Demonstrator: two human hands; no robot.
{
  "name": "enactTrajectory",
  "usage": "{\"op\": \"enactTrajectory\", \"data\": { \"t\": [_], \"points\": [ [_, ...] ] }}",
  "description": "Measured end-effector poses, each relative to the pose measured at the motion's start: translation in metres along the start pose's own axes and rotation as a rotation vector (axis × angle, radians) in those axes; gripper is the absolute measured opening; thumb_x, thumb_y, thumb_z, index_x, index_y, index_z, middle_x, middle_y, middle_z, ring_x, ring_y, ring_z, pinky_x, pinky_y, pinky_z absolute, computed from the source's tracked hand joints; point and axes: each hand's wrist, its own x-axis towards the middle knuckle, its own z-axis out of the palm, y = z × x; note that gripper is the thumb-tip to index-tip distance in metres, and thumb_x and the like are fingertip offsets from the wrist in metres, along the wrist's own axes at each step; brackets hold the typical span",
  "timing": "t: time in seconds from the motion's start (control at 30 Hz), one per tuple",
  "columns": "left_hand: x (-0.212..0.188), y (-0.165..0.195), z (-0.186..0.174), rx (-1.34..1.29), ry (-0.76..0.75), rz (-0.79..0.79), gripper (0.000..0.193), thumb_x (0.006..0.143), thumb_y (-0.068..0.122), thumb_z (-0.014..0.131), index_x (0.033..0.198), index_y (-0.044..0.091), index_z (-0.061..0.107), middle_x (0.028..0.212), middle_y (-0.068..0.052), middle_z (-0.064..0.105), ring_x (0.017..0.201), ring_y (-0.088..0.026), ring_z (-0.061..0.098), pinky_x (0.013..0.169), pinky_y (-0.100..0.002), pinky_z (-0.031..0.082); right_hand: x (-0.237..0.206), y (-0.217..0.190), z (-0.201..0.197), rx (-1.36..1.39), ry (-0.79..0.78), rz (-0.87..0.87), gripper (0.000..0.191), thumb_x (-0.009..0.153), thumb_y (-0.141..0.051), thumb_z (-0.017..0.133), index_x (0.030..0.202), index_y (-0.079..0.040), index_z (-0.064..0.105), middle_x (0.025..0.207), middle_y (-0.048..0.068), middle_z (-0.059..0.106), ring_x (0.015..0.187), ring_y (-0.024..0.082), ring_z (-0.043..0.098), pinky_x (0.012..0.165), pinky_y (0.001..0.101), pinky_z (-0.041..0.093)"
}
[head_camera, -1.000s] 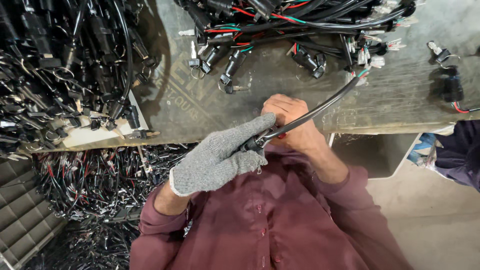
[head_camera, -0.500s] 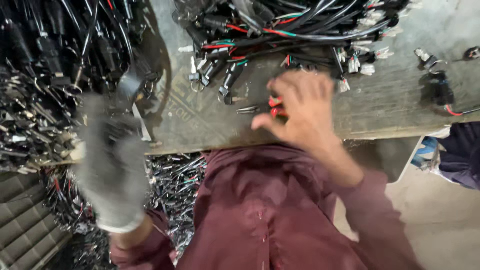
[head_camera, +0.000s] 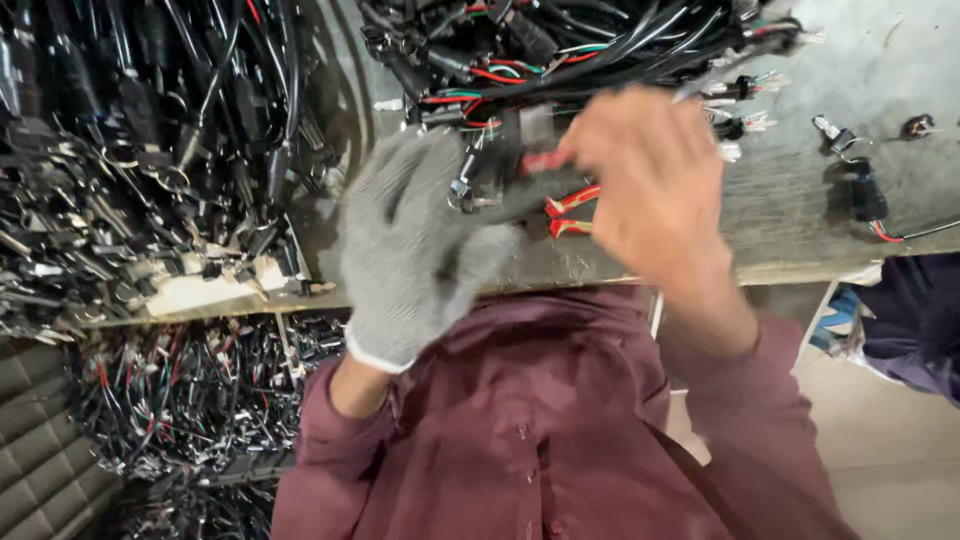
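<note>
My left hand (head_camera: 410, 250), in a grey knit glove, is raised over the bench edge and grips a black connector part (head_camera: 490, 175) with a small metal ring. My bare right hand (head_camera: 650, 190) is blurred by motion. Its fingertips meet the part at a red bit on its right end, and whether they pinch it is unclear. Just below the part, red-handled pliers (head_camera: 572, 212) lie on the grey workbench (head_camera: 800, 215), partly under my right hand.
A big heap of black cable harnesses (head_camera: 130, 150) covers the bench's left side. More wires with red and green strands (head_camera: 560, 50) lie at the back. Small black connectors (head_camera: 860, 190) sit at the right. Another wire pile (head_camera: 190, 400) fills the floor below.
My gloved left hand has come back from the left heap to the middle, now with a black part in it. My right hand has lifted off the pliers toward that part.
</note>
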Motion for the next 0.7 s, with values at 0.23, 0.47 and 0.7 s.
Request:
{"op": "enactTrajectory", "data": {
  "t": [0.23, 0.47, 0.7],
  "points": [
    [-0.015, 0.001, 0.036, -0.786, -0.373, -0.444, 0.018, 0.103, 0.018, 0.064, 0.116, 0.004, 0.067, 0.086, -0.005, 0.067, 0.075, -0.014, 0.064, 0.069, -0.030, 0.054, -0.047, -0.047, 0.034, 0.406, 0.428, 0.525, 0.030, 0.103, -0.018, 0.075, 0.118, -0.002, 0.055, 0.128, 0.016, 0.047, 0.115, 0.029, 0.053, 0.100, 0.0390, 0.052],
    [-0.077, 0.012, 0.046, -1.226, -0.125, -0.830, 0.020, 0.103, 0.014, 0.063, 0.119, 0.002, 0.059, 0.086, -0.005, 0.067, 0.073, -0.011, 0.060, 0.064, -0.028, 0.051, -0.071, -0.070, 0.059, 0.492, 0.563, 0.361, 0.025, 0.106, -0.018, 0.068, 0.113, -0.002, 0.050, 0.126, 0.011, 0.043, 0.123, 0.028, 0.051, 0.093, 0.0410, 0.063],
    [-0.093, 0.030, 0.034, -1.160, 0.053, -0.528, 0.030, 0.112, 0.030, 0.051, 0.123, 0.001, 0.053, 0.093, -0.008, 0.062, 0.071, -0.011, 0.058, 0.063, -0.028, 0.051, -0.081, -0.072, 0.042, 0.239, 0.429, 0.182, 0.030, 0.098, -0.034, 0.071, 0.088, -0.006, 0.071, 0.113, 0.008, 0.056, 0.117, 0.033, 0.055, 0.091, 0.0469, 0.058]
  ]
}}
